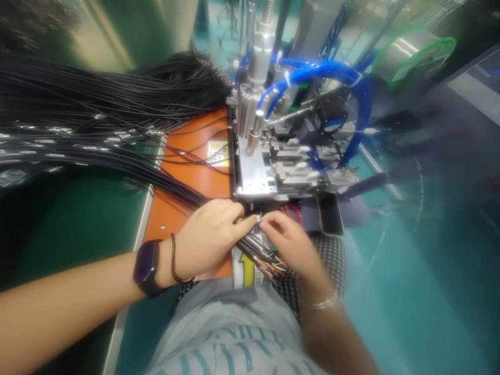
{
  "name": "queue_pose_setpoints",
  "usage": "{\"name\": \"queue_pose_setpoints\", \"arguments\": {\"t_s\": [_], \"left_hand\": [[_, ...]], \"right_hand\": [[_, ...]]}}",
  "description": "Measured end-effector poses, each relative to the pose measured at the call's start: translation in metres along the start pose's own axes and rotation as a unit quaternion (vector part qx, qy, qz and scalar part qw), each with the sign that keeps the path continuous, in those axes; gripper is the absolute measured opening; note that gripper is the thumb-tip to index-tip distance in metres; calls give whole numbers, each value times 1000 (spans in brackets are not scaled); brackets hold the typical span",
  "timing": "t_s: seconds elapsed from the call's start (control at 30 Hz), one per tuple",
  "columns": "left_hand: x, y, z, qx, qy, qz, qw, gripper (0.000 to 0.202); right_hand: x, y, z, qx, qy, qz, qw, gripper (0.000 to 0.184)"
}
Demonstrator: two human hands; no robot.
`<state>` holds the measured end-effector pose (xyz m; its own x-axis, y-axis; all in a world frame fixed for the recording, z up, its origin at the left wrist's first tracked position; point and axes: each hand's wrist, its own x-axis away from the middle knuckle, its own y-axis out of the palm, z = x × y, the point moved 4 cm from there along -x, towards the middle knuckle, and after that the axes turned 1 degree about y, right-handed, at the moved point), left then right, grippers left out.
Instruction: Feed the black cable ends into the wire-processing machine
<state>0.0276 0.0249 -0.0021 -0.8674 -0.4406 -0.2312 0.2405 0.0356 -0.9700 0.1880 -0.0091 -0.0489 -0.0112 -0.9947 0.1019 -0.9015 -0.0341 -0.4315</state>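
Note:
My left hand (pixel 213 234), with a dark wristband and a beaded bracelet at the wrist, is closed on a black cable near the front edge of the machine. My right hand (pixel 287 239) meets it from the right, thumb and forefinger pinched at the cable's thin stripped wire ends (pixel 259 219). Exactly how the fingertips grip the wires is too small to tell. Below the hands, a bundle of black cables (pixel 258 245) runs down to the right and ends in bare coloured wires (pixel 273 266).
Just ahead stands a metal machine (pixel 252 174) with blue air hoses (pixel 326 70). Many black cables (pixel 156 94) spread over the orange bench (pixel 195 179) to the left. A phone-like dark slab (pixel 330 213) lies right of my hands; a green-rimmed wire spool (pixel 414 54) hangs back right.

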Motion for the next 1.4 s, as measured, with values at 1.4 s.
{"name": "queue_pose_setpoints", "arguments": {"t_s": [1.4], "left_hand": [[-3, -7, 7, -91, 17, -23, 995, 21]], "right_hand": [[-11, 5, 4, -110, 58, 115, 986, 9]]}}
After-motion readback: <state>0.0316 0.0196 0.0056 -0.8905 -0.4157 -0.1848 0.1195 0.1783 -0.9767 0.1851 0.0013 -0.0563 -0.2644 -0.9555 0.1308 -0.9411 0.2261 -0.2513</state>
